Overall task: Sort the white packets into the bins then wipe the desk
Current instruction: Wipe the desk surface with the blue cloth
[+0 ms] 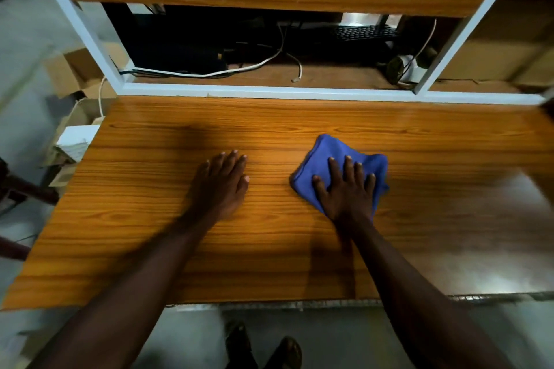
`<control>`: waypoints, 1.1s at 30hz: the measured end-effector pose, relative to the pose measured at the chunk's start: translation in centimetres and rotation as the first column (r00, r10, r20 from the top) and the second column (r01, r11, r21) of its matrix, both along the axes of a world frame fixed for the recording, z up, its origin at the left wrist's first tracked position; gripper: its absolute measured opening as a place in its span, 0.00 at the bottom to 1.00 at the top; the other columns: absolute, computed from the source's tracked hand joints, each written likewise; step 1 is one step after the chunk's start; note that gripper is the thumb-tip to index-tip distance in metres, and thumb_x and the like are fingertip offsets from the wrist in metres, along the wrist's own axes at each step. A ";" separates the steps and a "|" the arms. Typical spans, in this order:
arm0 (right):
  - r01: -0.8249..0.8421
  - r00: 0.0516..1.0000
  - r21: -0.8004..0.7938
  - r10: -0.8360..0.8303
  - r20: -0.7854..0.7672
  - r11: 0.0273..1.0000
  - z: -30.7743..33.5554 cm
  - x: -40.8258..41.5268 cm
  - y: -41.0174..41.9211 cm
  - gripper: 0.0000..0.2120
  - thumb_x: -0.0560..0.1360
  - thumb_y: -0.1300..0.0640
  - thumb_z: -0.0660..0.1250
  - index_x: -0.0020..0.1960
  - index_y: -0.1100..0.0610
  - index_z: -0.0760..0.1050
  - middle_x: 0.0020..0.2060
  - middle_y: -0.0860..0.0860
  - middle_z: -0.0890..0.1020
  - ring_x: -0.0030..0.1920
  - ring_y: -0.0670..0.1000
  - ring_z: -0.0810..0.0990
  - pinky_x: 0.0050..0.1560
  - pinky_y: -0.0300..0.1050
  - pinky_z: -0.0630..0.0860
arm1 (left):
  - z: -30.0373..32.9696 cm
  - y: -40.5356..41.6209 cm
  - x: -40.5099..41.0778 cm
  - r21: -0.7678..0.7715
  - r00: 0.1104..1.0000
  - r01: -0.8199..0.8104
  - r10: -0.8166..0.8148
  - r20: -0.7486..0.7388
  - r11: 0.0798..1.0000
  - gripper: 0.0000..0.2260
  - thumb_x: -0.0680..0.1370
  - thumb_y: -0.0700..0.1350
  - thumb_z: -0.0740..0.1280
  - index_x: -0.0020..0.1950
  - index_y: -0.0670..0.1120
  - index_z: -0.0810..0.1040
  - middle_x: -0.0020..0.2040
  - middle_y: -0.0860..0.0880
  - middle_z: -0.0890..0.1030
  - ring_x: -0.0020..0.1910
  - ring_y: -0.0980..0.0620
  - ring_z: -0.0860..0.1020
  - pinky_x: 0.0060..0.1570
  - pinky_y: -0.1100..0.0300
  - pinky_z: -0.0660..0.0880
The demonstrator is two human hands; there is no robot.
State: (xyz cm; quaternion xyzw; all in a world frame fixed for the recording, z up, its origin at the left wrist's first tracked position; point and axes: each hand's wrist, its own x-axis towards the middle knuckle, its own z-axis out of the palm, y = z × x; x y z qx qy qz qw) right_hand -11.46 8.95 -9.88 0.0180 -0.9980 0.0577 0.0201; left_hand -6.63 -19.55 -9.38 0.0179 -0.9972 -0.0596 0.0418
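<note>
Two hands working on desk. Right hand (pixel 347 189) lying flat, fingers spread straight, pressing down on crumpled blue soft cloth (pixel 335 156), not clenching it; flat press is likely keeping cloth tight on wood for wiping. Left hand (pixel 223 186) lying flat and bare on wide orange-brown wooden desk top (pixel 150 234), gripping nothing, probably steadying body. Cloth sitting right of middle, near left hand but apart. No white packets or bins showing, so sorting is looking finished. White cables (pixel 209 72) lying on shelf behind.

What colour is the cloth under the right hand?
Blue; the crumpled blue cloth shows clearly in the head view, on the wood-grain desk.
</note>
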 end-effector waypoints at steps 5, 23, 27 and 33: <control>0.050 0.999 -0.014 -0.050 0.010 0.999 -0.3 4.7 0.7 0.35 0.78 0.29 0.45 0.80 0.45 0.58 0.80 0.56 0.58 0.80 0.61 0.54 0.76 0.66 0.46 | 0.8 4.4 -4.0 0.107 1.000 0.016 -0.016 0.005 0.994 0.29 0.78 0.60 0.45 0.77 0.51 0.62 0.78 0.48 0.61 0.77 0.43 0.57 0.73 0.42 0.50; 0.093 0.996 -0.023 -0.093 0.001 0.995 -0.2 -2.9 -3.4 0.36 0.78 0.30 0.46 0.80 0.47 0.59 0.80 0.58 0.59 0.79 0.62 0.55 0.75 0.67 0.45 | -1.4 5.4 -5.8 0.058 1.000 -0.013 0.012 0.016 0.998 0.27 0.80 0.57 0.47 0.78 0.51 0.58 0.80 0.49 0.57 0.79 0.45 0.51 0.75 0.41 0.47; -0.101 0.994 -0.001 0.101 0.045 0.995 0.5 -8.0 -4.4 0.34 0.78 0.30 0.46 0.80 0.43 0.58 0.80 0.54 0.58 0.80 0.59 0.54 0.76 0.65 0.45 | -1.7 5.3 -5.6 0.055 1.000 -0.003 0.003 0.009 0.998 0.28 0.79 0.57 0.47 0.78 0.51 0.59 0.80 0.49 0.57 0.79 0.45 0.52 0.74 0.41 0.46; 0.133 0.991 -0.030 -0.133 0.017 0.991 0.0 -8.4 3.1 0.36 0.77 0.30 0.45 0.80 0.45 0.58 0.80 0.57 0.58 0.80 0.61 0.54 0.76 0.68 0.48 | -1.4 5.6 -5.3 0.062 0.999 -0.011 0.008 0.048 0.998 0.28 0.79 0.58 0.45 0.79 0.52 0.55 0.80 0.50 0.54 0.79 0.46 0.48 0.75 0.42 0.44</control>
